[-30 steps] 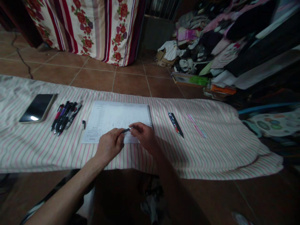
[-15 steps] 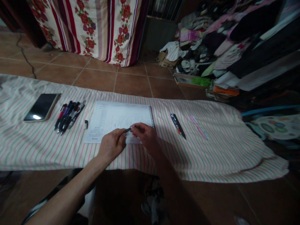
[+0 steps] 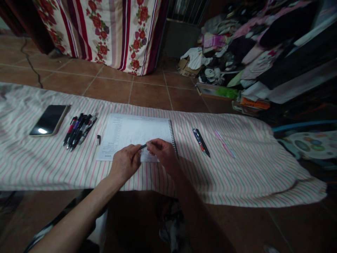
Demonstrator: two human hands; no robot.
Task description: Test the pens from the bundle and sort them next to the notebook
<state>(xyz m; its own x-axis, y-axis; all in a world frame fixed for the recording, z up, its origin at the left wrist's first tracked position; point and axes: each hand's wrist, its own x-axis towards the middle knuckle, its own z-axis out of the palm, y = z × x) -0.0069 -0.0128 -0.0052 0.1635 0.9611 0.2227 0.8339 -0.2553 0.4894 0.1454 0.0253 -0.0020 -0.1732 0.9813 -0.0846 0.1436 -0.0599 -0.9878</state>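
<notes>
Above the lower part of a spiral notebook (image 3: 144, 128), my two hands meet at a dark pen (image 3: 143, 146). My left hand (image 3: 125, 161) is closed around one end of it, with that end hidden in the fingers. At the other end, my right hand (image 3: 163, 153) pinches the tip between thumb and fingers; any small part there is too fine to make out. Faint scribbled strokes and a printed column show on the notebook's white page. Left of the notebook lies a small pen cap (image 3: 98, 140), dark at one end and clear at the other.
A bunch of several pens (image 3: 79, 130) lies on the left, beside a phone (image 3: 49, 120). Right of the notebook are two dark pens (image 3: 201, 142) and a pink pen (image 3: 225, 144). All rest on a striped cloth (image 3: 250, 168). Piled clothes (image 3: 218, 42) stand beyond, at the back right.
The view has shifted slightly, so the things on the cloth appear a little further right. Both hands keep their hold on the pen, with hardly any movement.
</notes>
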